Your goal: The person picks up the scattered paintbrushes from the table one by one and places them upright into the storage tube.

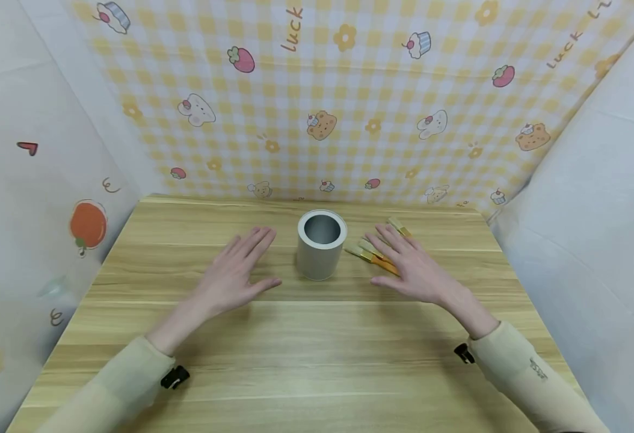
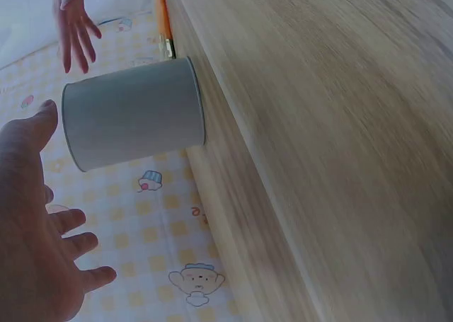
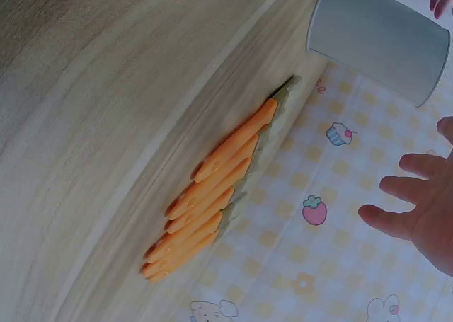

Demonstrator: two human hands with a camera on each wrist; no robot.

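A grey cylindrical holder (image 1: pixel 319 258) with a pale rim stands upright on the wooden table; its visible inside is bare. To its left, my left hand (image 1: pixel 236 273) hovers with fingers spread and thumb apart, touching nothing. On the other side, my right hand (image 1: pixel 417 270) is held over several paintbrushes (image 1: pixel 384 264), partly hiding them in the head view. Orange handles of the paintbrushes (image 3: pixel 212 187) lie side by side in the right wrist view, apart from the right hand (image 3: pixel 425 202). The left wrist view shows the holder (image 2: pixel 134 113) beyond the left hand (image 2: pixel 35 223).
The wooden table (image 1: pixel 317 355) meets a yellow checked cloth (image 1: pixel 295 96) with cartoon prints at its back edge. White sheets hang on the left (image 1: pixel 41 180) and right (image 1: pixel 593 198). Both sleeves carry a small black clip (image 1: pixel 175 377).
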